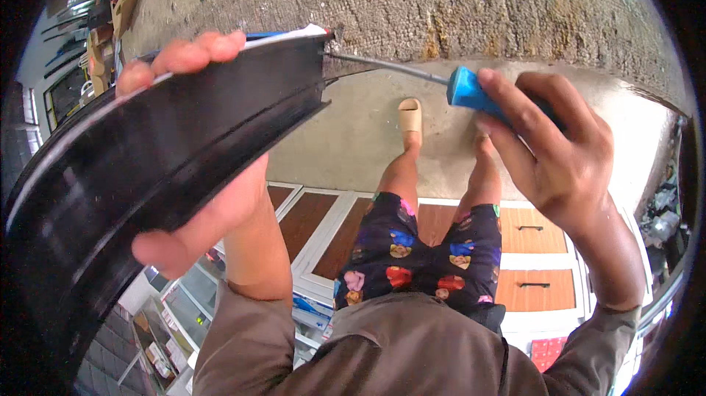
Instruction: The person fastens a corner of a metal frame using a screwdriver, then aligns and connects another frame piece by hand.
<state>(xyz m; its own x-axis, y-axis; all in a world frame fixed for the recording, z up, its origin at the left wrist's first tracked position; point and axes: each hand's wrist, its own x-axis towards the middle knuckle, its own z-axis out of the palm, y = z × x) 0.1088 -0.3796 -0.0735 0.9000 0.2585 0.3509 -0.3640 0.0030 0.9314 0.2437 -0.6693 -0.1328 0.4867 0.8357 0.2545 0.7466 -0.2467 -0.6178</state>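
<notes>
— How is the right hand (559, 142)?
— It is closed on the blue handle of a screwdriver (463, 89). The shaft points left, its tip at the end of a black profile (198, 102); if it enters, I cannot tell.
— And the left hand (228, 208)?
— It clamps this profile, fingers over the upper edge.
— Farther away?
— A rough brown carpet (412, 6), and a beige slipper (410, 115).

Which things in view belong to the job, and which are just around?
In the job:
- Profile, black, held in the left hand
- Screwdriver, blue-handled, in the right hand, its tip at the profile's end

Just around:
- Cabinet, wood fronts, beyond the legs
- Red pack, near the right sleeve
</notes>
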